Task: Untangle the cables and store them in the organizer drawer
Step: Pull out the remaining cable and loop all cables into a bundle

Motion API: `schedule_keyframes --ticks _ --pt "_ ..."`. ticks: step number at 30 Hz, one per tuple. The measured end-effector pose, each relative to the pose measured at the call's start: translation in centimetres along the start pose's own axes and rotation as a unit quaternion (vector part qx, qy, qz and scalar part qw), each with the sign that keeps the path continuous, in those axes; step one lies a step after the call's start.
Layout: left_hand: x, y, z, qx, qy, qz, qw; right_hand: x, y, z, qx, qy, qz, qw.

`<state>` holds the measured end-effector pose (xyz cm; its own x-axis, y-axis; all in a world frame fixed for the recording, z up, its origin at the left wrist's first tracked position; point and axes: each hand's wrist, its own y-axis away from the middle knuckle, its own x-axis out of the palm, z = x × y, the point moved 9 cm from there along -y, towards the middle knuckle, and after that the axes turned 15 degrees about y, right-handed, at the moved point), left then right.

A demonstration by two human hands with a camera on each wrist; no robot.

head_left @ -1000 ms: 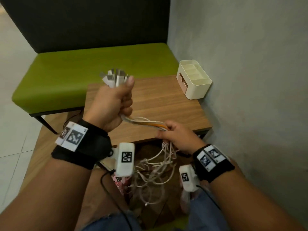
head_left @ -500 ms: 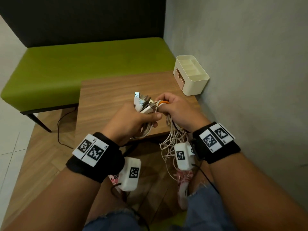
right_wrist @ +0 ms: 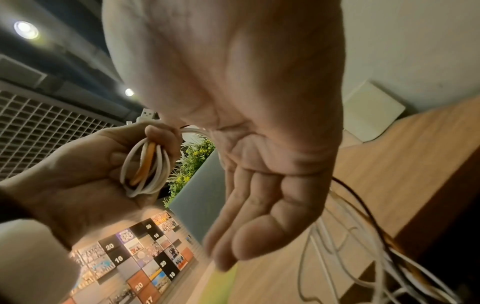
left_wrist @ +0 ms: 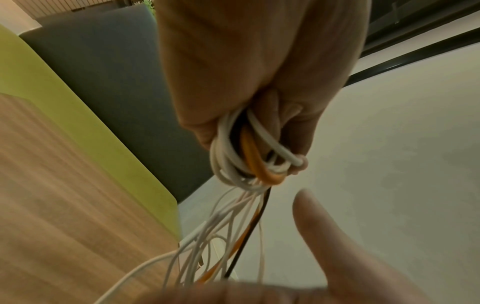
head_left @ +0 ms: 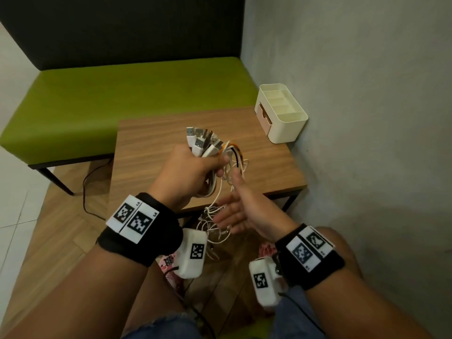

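My left hand (head_left: 190, 172) grips a bundle of cables (head_left: 208, 145) above the wooden table (head_left: 156, 140), with several USB plugs fanning out above the fist. Folded white, orange and black cable loops (left_wrist: 249, 162) stick out under the fingers, and loose strands (head_left: 215, 221) hang below the table's front edge. My right hand (head_left: 238, 209) is open, palm up, just right of the hanging strands and holds nothing; its palm (right_wrist: 259, 144) fills the right wrist view, with the left hand's cable loops (right_wrist: 146, 168) beside it. The cream organizer (head_left: 281, 113) with a pinkish drawer front stands at the table's far right corner.
A green bench (head_left: 127, 99) with a dark backrest runs behind the table. A grey wall (head_left: 367, 118) closes the right side, right next to the organizer. A thin black cord (head_left: 85, 189) trails on the wooden floor at the left of the table.
My right hand has let go of the cables, dropped lower and opened palm up. My left hand keeps its grip on the bundle, with loops now folded in it.
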<state>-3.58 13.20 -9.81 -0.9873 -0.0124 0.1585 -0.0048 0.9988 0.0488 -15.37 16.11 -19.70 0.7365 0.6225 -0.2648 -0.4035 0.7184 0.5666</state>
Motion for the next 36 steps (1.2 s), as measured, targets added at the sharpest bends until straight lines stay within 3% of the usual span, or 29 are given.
schedule_keyframes --ticks 4,7,10,12,15,17,22,25,27,30,33,36 --pt "-0.5 0.8 0.5 -0.012 -0.016 0.023 1.000 -1.3 -1.3 1.7 -0.039 -0.051 -0.060 0.996" --pt "-0.2 1.7 1.5 -0.027 -0.033 0.069 0.997 -1.2 -2.2 2.5 -0.060 -0.106 -0.058 0.991" --pt "0.1 2.4 2.9 -0.041 -0.041 0.099 0.993 -0.7 -2.5 3.7 -0.075 -0.241 -0.043 0.967" --pt "0.1 2.8 3.8 -0.047 -0.040 0.107 0.992 -1.5 -2.4 4.4 -0.083 -0.297 -0.092 0.947" --pt "-0.5 2.8 4.1 -0.067 0.033 0.072 0.995 -3.8 -1.6 7.9 -0.149 -0.272 -0.178 0.934" --pt "-0.8 1.9 2.6 -0.044 0.069 0.056 0.995 -4.9 -0.8 12.2 -0.225 -0.213 -0.189 0.932" --pt "-2.0 -1.8 -4.0 0.058 0.112 0.038 0.991 -6.9 0.8 22.2 -0.392 -0.149 -0.117 0.900" --pt "-2.6 -3.4 -6.0 0.087 0.094 0.033 0.991 -7.6 -0.2 24.4 -0.421 -0.163 -0.078 0.889" --pt "-3.0 -4.1 -4.5 0.064 0.081 0.028 0.994 -7.6 -2.4 23.0 -0.387 -0.161 -0.084 0.904" --pt "-3.9 -4.1 0.9 -0.008 0.060 0.017 0.998 -6.7 -7.6 16.2 -0.267 -0.088 -0.105 0.954" --pt "-4.9 -3.6 6.9 -0.085 0.023 0.000 0.996 -5.5 -11.4 7.3 -0.074 0.033 -0.084 0.993" --pt "-6.4 -3.1 11.4 -0.141 0.017 -0.029 0.989 -5.5 -11.7 0.4 0.084 0.092 -0.051 0.991"
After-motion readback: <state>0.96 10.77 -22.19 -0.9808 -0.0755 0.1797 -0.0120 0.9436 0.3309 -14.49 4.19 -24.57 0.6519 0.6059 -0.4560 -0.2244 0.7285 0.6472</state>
